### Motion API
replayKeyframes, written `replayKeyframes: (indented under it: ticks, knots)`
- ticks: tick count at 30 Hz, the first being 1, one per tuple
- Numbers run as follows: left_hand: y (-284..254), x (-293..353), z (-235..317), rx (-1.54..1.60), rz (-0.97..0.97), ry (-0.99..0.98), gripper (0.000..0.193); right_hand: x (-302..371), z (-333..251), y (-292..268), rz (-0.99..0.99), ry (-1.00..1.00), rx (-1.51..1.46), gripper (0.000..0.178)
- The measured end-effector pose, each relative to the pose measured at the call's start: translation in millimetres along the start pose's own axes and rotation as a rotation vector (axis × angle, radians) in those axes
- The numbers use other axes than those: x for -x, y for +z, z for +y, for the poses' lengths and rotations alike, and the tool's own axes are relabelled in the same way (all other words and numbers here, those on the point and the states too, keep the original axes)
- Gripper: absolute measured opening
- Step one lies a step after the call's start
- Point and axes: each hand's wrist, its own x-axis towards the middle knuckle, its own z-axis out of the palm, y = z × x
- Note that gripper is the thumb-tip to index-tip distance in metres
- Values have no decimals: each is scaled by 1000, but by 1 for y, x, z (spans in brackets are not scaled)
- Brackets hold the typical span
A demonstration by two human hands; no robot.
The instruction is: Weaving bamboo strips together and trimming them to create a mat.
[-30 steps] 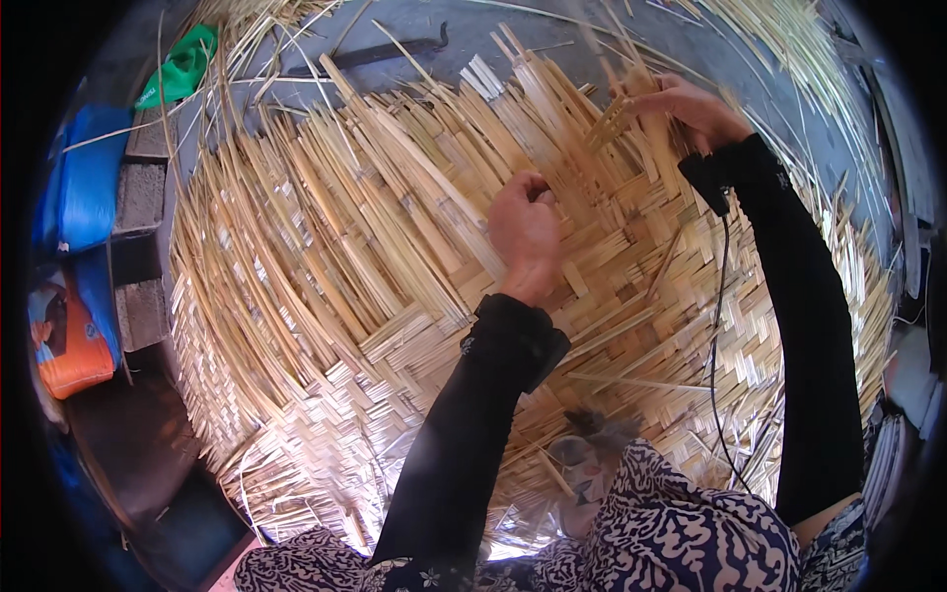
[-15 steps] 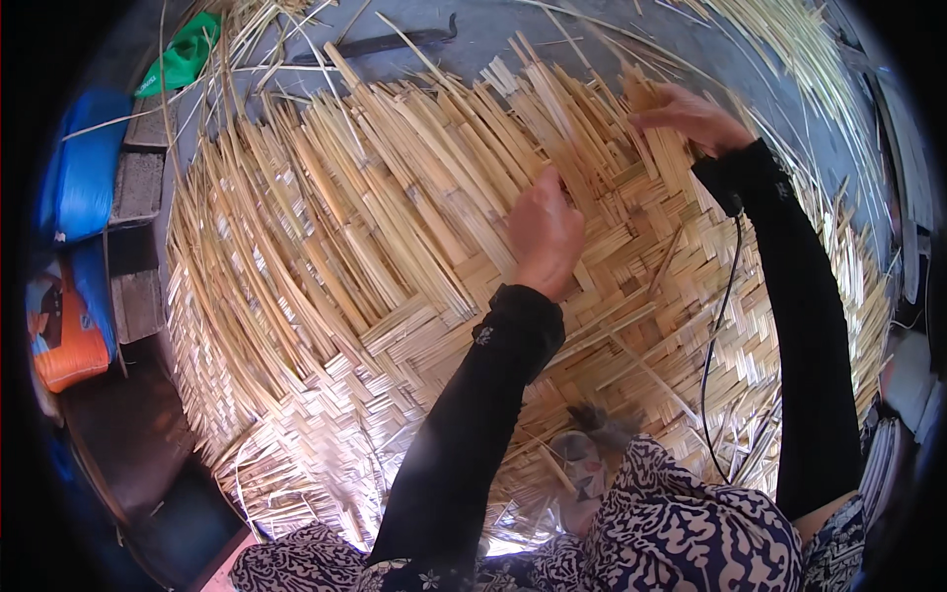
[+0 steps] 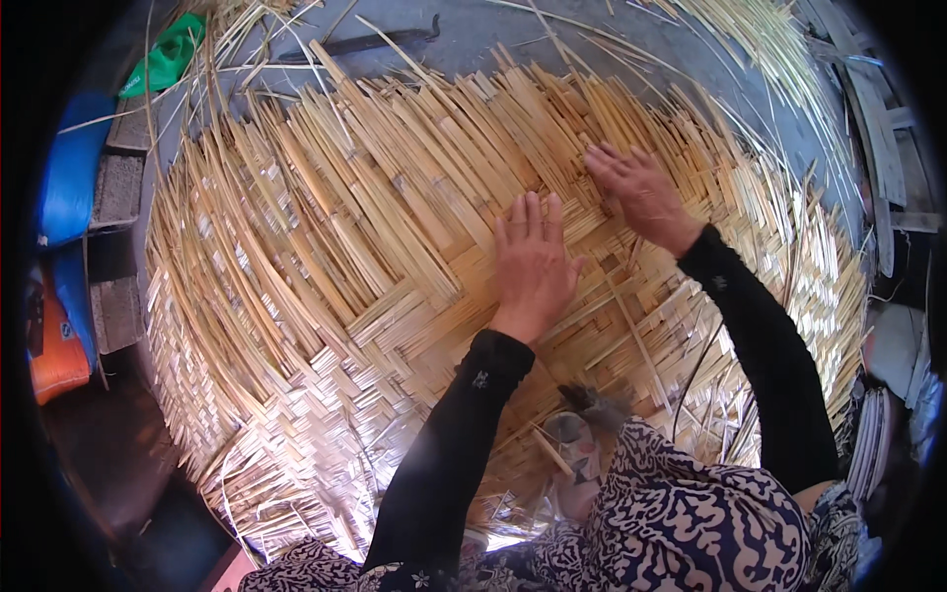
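Right hand [image 3: 641, 192] has dropped in from the far strip ends toward the middle, nearer the left hand [image 3: 535, 271]; the left has gone from curled to flattened out, its spot much the same.

Woven mat [image 3: 414, 331] is spread over the floor [image 3: 464, 37] under both hands; tight weave on the near side, long unwoven strips [image 3: 395, 163] fanning out on the far side; hands sit about where the two meet.

Left fingers straight, palm down on the weave, clenched on nothing visible; right fingers stretched out and slightly apart, nothing seen in their grasp — can't tell if a strip is trapped underneath.

Step, my read: pressing and evening out freshly crossed strips; weaving looks part done, many far ends loose. Next move probably calls for the right fingers to lift some strips while the left holds the weave flat — then a crosswise strip slid under and pushed snug; thin edges could split or snag.
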Motion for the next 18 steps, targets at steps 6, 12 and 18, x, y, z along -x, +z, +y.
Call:
replayKeyframes:
  ticks: [6,12,18]
  knots:
    - [-8,19,-11,-15,-108,125,67,-3,-19,5,-55,93,53,34]
    - [-25,53,-45,-175,118,-98,66,-38,-49,-12,21,190,-132,14]
    - [-20,59,-52,-110,-2,-69,70,-63,-52,13,177,-177,37,5]
